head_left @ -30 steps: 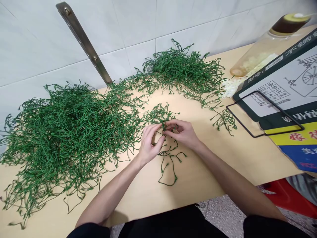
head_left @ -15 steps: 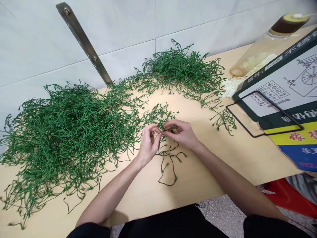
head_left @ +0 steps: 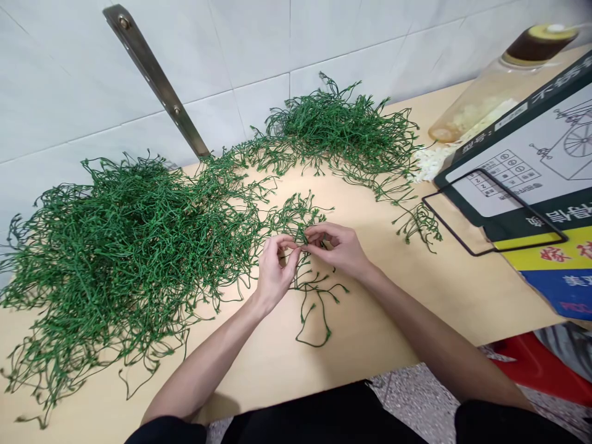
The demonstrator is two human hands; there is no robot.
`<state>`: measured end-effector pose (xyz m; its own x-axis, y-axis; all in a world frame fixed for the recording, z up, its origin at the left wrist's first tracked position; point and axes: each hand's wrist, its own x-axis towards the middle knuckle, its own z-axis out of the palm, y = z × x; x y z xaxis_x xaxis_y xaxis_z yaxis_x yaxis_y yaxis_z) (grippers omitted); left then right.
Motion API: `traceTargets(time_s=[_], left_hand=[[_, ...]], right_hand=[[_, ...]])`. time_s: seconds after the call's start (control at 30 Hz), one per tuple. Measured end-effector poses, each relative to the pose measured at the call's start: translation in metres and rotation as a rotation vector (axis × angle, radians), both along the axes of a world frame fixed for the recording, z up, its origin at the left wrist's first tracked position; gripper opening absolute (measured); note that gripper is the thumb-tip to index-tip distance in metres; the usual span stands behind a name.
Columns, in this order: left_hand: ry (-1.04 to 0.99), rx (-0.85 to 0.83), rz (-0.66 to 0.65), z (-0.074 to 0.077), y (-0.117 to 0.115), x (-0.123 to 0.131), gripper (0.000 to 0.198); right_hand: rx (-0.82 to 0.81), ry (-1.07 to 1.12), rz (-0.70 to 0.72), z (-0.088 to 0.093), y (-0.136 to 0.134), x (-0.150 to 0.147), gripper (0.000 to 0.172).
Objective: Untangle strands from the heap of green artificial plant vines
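Observation:
My left hand [head_left: 274, 271] and my right hand [head_left: 340, 248] meet at the middle of a light wooden table [head_left: 407, 308]. Both pinch the same thin green plastic sprig [head_left: 314, 290], whose branches trail toward me onto the wood. A big heap of the same green sprigs [head_left: 124, 246] lies to the left of my hands. A smaller heap of green sprigs [head_left: 342, 132] lies behind them by the tiled wall.
A slanted metal bar [head_left: 157, 77] runs down the wall behind the heaps. On the right stand a printed cardboard box [head_left: 531, 160] with a black wire frame [head_left: 490, 213], and a clear bottle [head_left: 490, 92] lying on its side beside white bits [head_left: 430, 163]. A red object [head_left: 531, 364] is below the table edge.
My left fingers have shifted slightly up toward the right hand on the sprig. The heaps and the box have not moved.

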<state>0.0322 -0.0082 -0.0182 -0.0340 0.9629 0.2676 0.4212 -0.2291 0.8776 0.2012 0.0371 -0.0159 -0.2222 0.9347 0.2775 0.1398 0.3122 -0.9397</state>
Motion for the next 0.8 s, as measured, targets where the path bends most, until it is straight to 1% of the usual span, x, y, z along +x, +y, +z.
traceTargets(time_s=[0.13,0.23,0.3,0.37,0.43,0.5,0.6,0.67,0.73,0.8], left_hand=[[0.066,0.035,0.077,-0.001,0.0,-0.001,0.006],[0.16,0.111,0.066,0.0,0.001,-0.001,0.002],[0.225,0.18,0.035,0.003,0.002,-0.001,0.007],[0.28,0.243,0.021,0.006,0.001,0.0,0.011],[0.324,0.271,0.015,0.008,0.0,0.001,0.014],[0.365,0.265,0.009,0.008,-0.001,0.002,0.017],[0.424,0.227,0.015,0.007,-0.002,0.002,0.02],[0.454,0.205,0.028,0.006,-0.002,0.002,0.021],[0.478,0.19,0.041,0.006,-0.002,0.002,0.023],[0.505,0.195,0.069,0.006,-0.002,0.002,0.023]], right_hand=[[-0.089,0.123,0.107,0.002,0.001,0.002,0.029],[-0.236,0.229,0.172,0.005,0.001,0.004,0.032],[-0.312,0.271,0.17,0.007,0.002,0.005,0.032],[-0.334,0.287,0.135,0.008,0.002,0.004,0.031],[-0.337,0.296,0.104,0.008,0.003,0.004,0.03],[-0.347,0.329,0.086,0.007,0.004,0.003,0.035],[-0.403,0.398,0.077,0.007,0.005,0.004,0.054],[-0.467,0.406,0.099,0.009,0.005,0.005,0.064],[-0.509,0.389,0.134,0.011,0.005,0.007,0.067],[-0.496,0.364,0.159,0.013,0.005,0.008,0.061]])
